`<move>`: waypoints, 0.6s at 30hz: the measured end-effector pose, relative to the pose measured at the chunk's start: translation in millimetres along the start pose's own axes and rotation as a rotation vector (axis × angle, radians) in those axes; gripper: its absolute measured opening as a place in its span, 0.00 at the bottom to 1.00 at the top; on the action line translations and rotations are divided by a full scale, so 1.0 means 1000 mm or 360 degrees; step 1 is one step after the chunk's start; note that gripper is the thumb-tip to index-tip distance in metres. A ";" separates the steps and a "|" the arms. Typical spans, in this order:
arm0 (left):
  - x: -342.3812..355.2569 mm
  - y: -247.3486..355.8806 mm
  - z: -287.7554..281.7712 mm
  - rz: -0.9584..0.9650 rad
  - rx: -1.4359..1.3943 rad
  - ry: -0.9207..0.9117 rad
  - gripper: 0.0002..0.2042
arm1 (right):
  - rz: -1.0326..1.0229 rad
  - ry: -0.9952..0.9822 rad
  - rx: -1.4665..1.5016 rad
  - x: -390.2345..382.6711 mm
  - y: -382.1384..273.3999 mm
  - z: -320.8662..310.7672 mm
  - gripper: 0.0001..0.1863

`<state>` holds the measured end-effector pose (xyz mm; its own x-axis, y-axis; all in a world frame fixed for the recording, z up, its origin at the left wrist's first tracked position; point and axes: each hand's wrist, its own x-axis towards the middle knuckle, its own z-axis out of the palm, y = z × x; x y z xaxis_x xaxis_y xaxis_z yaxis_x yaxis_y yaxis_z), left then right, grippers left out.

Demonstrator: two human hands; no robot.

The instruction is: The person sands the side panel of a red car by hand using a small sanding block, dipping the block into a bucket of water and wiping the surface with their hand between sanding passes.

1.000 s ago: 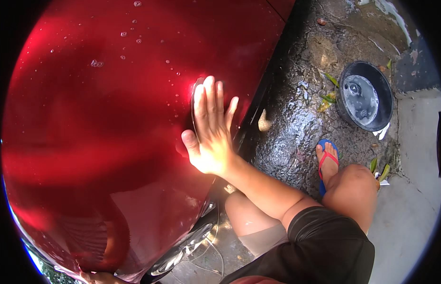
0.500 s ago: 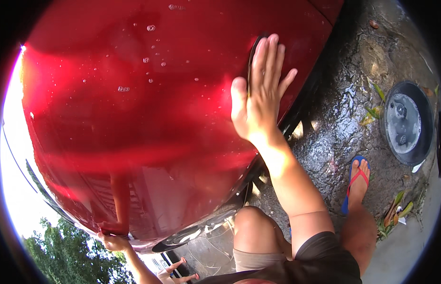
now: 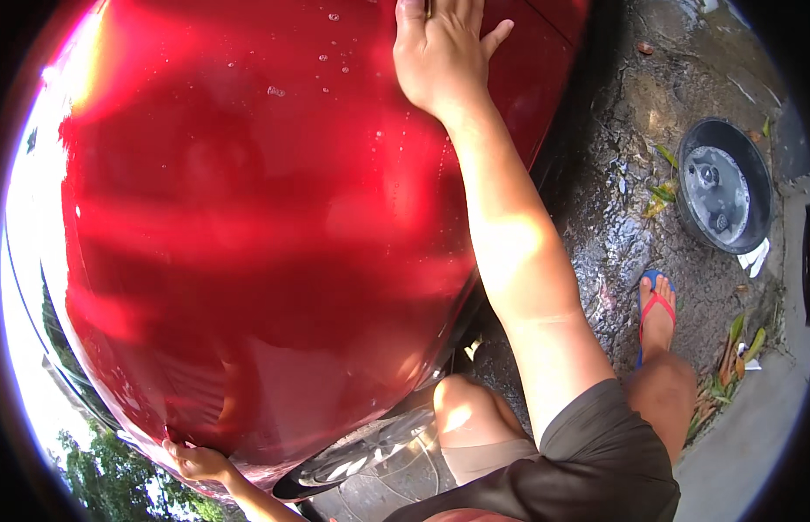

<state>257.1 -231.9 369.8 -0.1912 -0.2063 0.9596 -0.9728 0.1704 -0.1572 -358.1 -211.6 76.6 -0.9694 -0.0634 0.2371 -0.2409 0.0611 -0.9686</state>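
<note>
A glossy red car body (image 3: 248, 183) curves across the left and middle of the view, with small soap bubbles and drops on its upper part. Flat against this paint near the top edge lies my right hand (image 3: 444, 61), its thumb and little finger spread. The picture cuts off its fingertips, and only a sliver of something dark shows between thumb and index finger; I cannot make out what it is. My left hand (image 3: 198, 461) rests at the car's lower left edge, fingers stretched along the panel and partly hidden.
A round black basin (image 3: 755, 170) of sudsy water stands on the wet, rough ground (image 3: 601, 252) at right. Near it are white scraps (image 3: 755, 257) and fallen leaves (image 3: 729, 370). My foot in a flip-flop (image 3: 657, 313) is below, and a car lamp (image 3: 370, 452) lies by my knee.
My right hand has slid farther up and slightly left over the red paint. The whole view has shifted, and a person's legs at the bottom are out of sight. My left hand stays at the edge.
</note>
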 end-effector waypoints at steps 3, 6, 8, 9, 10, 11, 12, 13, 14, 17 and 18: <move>-0.007 0.019 -0.002 -0.0062 -0.0065 0.0023 0.26 | -0.0289 -0.0405 0.0101 -0.121 -0.019 0.000 0.43; 0.000 0.018 -0.002 0.0055 -0.0134 0.0130 0.26 | -0.0325 -0.0290 0.0187 -0.089 -0.019 -0.004 0.42; -0.004 0.038 0.001 -0.0097 -0.0258 0.0009 0.26 | -0.0221 -0.0076 0.0233 0.005 -0.002 -0.006 0.40; -0.003 0.036 0.001 0.0058 -0.0143 0.0092 0.25 | -0.0186 -0.0109 0.0240 0.005 -0.002 -0.005 0.40; -0.005 0.035 0.006 0.0087 -0.0179 0.0144 0.25 | -0.0152 -0.0141 0.0246 0.003 -0.004 -0.002 0.40; -0.001 0.029 0.005 0.0137 -0.0154 0.0128 0.25 | -0.0211 -0.0117 0.0223 -0.028 -0.008 0.002 0.40; 0.000 0.022 0.001 0.0171 -0.0134 0.0126 0.25 | -0.0263 -0.0299 0.0199 -0.073 -0.019 -0.003 0.41; -0.003 0.022 -0.001 0.0030 -0.0130 0.0114 0.26 | -0.0343 -0.0500 0.0149 -0.120 -0.027 -0.011 0.42; -0.002 0.028 0.000 -0.0091 -0.0137 0.0107 0.26 | -0.0446 -0.0570 0.0137 -0.131 -0.030 -0.025 0.42; 0.003 0.034 0.003 -0.0145 -0.0101 0.0113 0.25 | -0.0362 -0.0288 0.0177 -0.048 -0.017 -0.007 0.41; 0.004 0.034 0.006 -0.0100 -0.0070 0.0098 0.25 | -0.0260 -0.0130 0.0307 0.001 -0.012 -0.006 0.41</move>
<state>222.4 -232.7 367.0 -0.1204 -0.1588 0.9799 -0.9756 0.2014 -0.0872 -356.3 -206.9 89.4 -0.9095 -0.1372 0.3925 -0.3731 -0.1472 -0.9160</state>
